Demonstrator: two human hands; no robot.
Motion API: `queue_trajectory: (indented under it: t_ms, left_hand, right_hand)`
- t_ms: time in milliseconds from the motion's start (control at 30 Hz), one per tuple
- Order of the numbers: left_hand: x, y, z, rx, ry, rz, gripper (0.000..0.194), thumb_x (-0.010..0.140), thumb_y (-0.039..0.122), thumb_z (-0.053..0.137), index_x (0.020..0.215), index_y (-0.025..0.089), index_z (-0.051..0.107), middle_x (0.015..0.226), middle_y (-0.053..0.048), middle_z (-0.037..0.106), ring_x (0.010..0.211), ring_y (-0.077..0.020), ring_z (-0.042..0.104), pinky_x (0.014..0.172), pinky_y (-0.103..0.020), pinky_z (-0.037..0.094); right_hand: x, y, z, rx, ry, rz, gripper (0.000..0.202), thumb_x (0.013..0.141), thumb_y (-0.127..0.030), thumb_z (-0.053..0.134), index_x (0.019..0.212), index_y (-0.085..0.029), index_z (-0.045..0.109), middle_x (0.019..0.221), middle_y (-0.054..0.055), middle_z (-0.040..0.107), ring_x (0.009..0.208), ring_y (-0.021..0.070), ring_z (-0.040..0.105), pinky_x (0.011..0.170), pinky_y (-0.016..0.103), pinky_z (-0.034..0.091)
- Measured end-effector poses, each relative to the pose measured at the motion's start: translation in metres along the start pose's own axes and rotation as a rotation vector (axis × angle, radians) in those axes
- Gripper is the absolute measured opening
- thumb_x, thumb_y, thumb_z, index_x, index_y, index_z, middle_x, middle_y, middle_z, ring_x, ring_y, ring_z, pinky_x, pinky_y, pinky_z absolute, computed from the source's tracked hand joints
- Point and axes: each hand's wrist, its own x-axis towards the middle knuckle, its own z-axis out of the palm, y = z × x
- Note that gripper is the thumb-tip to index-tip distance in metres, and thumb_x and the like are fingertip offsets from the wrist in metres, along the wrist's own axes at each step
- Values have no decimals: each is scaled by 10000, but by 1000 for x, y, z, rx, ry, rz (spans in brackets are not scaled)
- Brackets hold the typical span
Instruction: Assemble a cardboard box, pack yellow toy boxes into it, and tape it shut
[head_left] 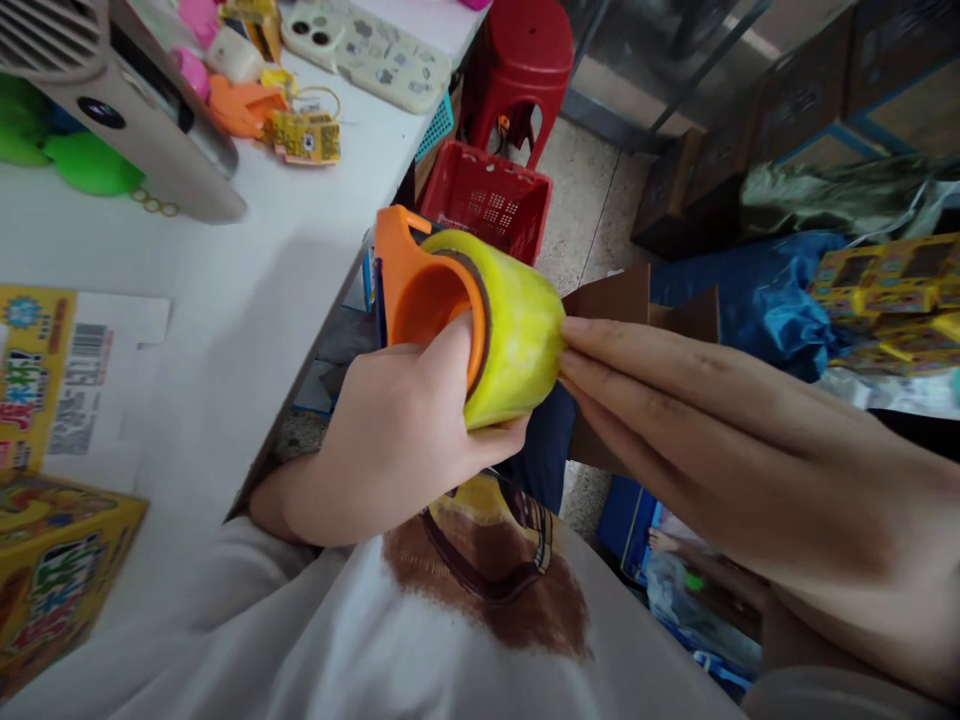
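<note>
My left hand [409,430] is closed around an orange tape dispenser [394,265], its fingers reaching into the hub and its thumb under the roll. On the dispenser sits a wide roll of yellow packing tape [525,335], held tilted beyond the table's edge. From the right comes my right hand [750,450], fingers straight and pressed together. Its fingertips touch the roll's right side and appear to pinch at the tape there. Whether a loose tape end lies between them is too small to tell.
The white table [225,330] at left bears yellow printed boxes [67,570], a grey device [150,110], a phone [367,50] and small colourful toys [244,100]. Beyond its edge stand a red stool [529,50] and a red basket [487,195]. An open cardboard box [611,300] is below my hands.
</note>
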Motion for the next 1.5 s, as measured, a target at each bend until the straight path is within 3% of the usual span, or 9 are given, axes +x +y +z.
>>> queue_trajectory:
  t_ms: [167,300,467,700,833,1000,1200,1367,1500]
  left_hand:
    - [2,1,-8,16,-29,-10,439,718,404,927,991,200,650,657,42,702,560,-195,696,512,-270,443]
    - [1,2,-11,-44,-124,-68,369,802,400,873,1047,223,661,730,32,727,661,-205,741,599,-266,526]
    - [-2,1,-11,-150,-132,-103,349,861,394,824,1131,230,674,779,30,718,740,-202,759,704,-269,581]
    - [-5,0,-9,-204,-102,-106,316,851,409,843,1072,272,664,763,37,699,725,-194,753,703,-290,628]
    - [-4,0,-6,-185,-49,-29,358,833,385,858,1090,248,651,778,33,725,693,-195,756,666,-291,635]
    - [-5,1,-6,-204,-110,-84,341,857,429,824,1109,285,646,790,42,726,728,-187,755,702,-278,641]
    - [-5,-1,-10,-232,-155,-105,339,865,447,802,1115,269,657,802,16,753,742,-217,761,684,-303,623]
    - [1,3,-13,-105,-150,-14,349,805,363,871,1034,204,660,744,-5,767,672,-227,766,614,-288,570]
    - [4,6,-14,-115,-120,44,394,753,290,921,1013,171,650,745,-22,781,648,-236,777,598,-283,560]
  right_hand:
    - [0,3,3,-40,-8,-40,530,1042,-57,509,1525,-243,625,1572,65,638,1505,267,571,1297,412,516]
    - [0,3,9,-183,77,-144,441,1043,-73,574,1479,-88,633,1468,173,702,1422,284,650,1225,376,589]
    - [8,-4,12,-280,119,-116,342,994,-95,696,1325,-180,719,1318,107,780,1285,290,742,1131,371,657]
    - [27,-3,-4,-33,208,29,139,940,-122,776,1053,-203,790,1095,77,833,1003,200,819,941,254,693]
    - [22,3,-10,-9,157,11,253,962,-164,783,1189,-273,809,1180,38,833,1057,227,820,944,304,712]
    - [5,3,-5,-152,122,-74,368,1021,-85,667,1375,-167,726,1349,92,780,1249,218,761,1123,272,638]
    - [-1,-2,-4,-250,41,-178,446,1019,-24,575,1458,-74,636,1469,182,698,1432,291,640,1225,385,583]
    - [1,-3,3,-302,123,-147,428,972,-74,719,1394,-134,682,1380,139,753,1315,304,724,1156,392,643]
    - [11,-4,3,-216,153,-23,344,983,-108,726,1291,-261,735,1272,64,802,1129,263,805,1021,362,705]
